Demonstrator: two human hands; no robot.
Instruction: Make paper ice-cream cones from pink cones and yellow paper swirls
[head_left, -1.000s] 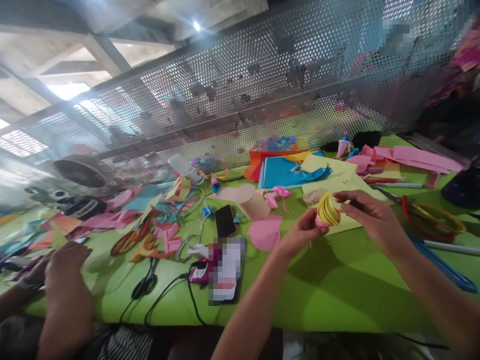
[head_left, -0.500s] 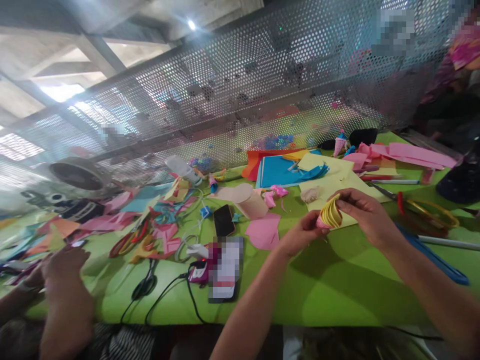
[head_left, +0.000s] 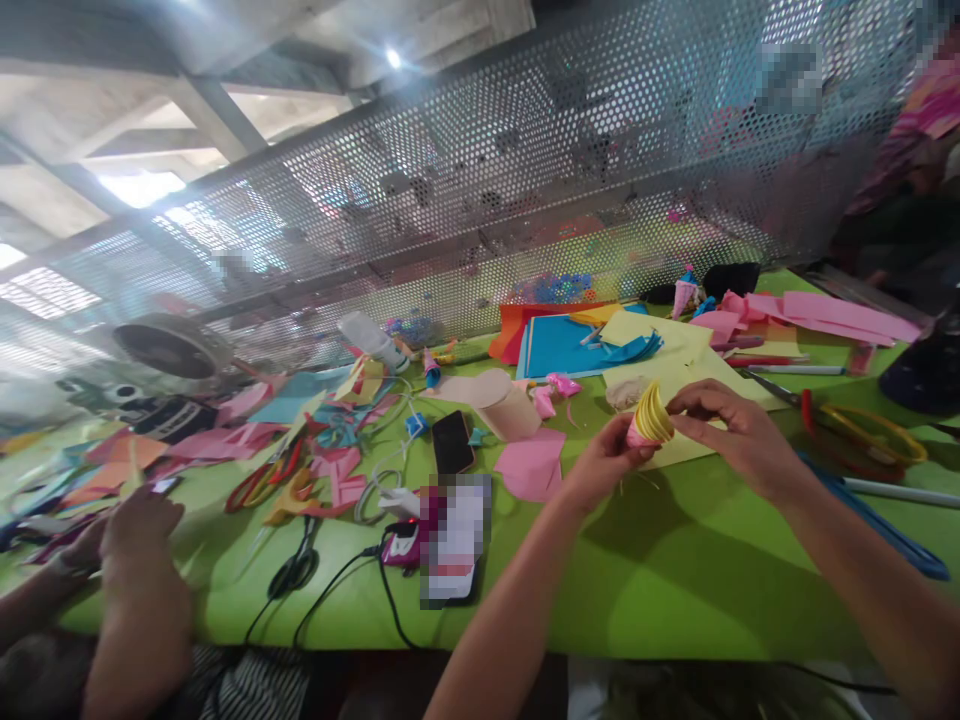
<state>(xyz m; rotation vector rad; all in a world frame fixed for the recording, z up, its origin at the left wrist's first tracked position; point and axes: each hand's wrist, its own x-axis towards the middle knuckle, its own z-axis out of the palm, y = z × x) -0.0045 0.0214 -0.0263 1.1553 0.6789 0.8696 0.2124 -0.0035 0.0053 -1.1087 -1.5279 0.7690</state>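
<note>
A small paper ice-cream cone, with a pink base and a ridged yellow swirl on top, tilts above the green table. My left hand grips it by the pink base, fingers wrapped round from the left. Close to the swirl's right side is my right hand, its fingers bent and slightly apart, holding nothing that I can see. Beneath both hands lies a pale yellow paper sheet. A tangle of beige thread rests on that sheet, just behind the cone.
Scissors and a blue tool lie right of my hands. Left are a pink paper piece, a cream paper roll, a dark phone and cables. Another person's hands work at far left. A perforated metal screen stands behind.
My left hand has turned the cone more upright and moved it slightly left. My right fingers, which were at the swirl's top edge, have drawn back from it.
</note>
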